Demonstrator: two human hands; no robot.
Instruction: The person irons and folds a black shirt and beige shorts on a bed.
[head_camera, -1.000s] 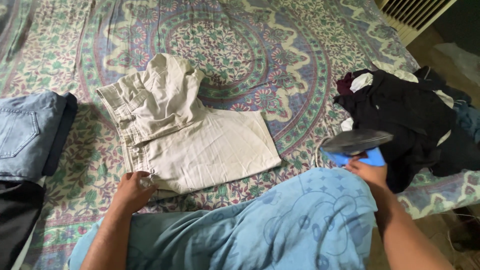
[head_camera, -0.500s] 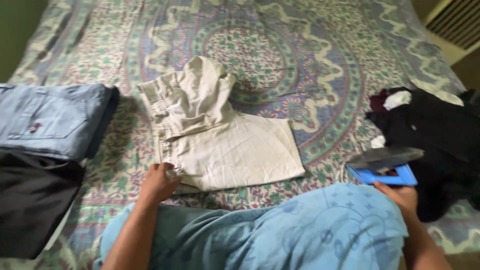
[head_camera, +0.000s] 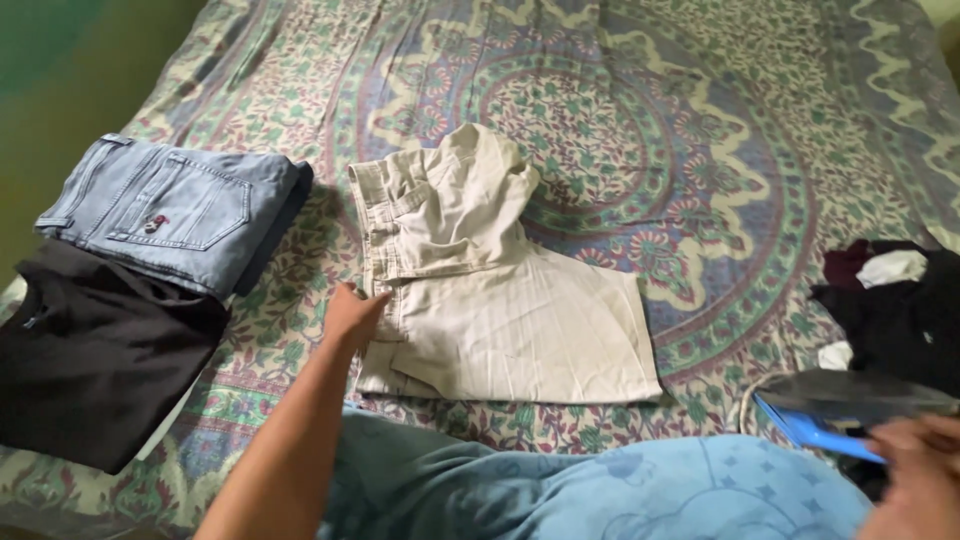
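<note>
Folded beige shorts (head_camera: 500, 300) lie mid-bed, soft and light, best gripped at the waistband. Left hand (head_camera: 352, 315) rests flat-fingered on their edge; right hand (head_camera: 915, 455) grasps a blue-handled iron (head_camera: 850, 405) at the bed's right edge.

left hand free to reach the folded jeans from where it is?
Probably yes. The left hand rests on the beige shorts, holding nothing, and the jeans lie just to its left with only bare bedsheet between them.
</note>
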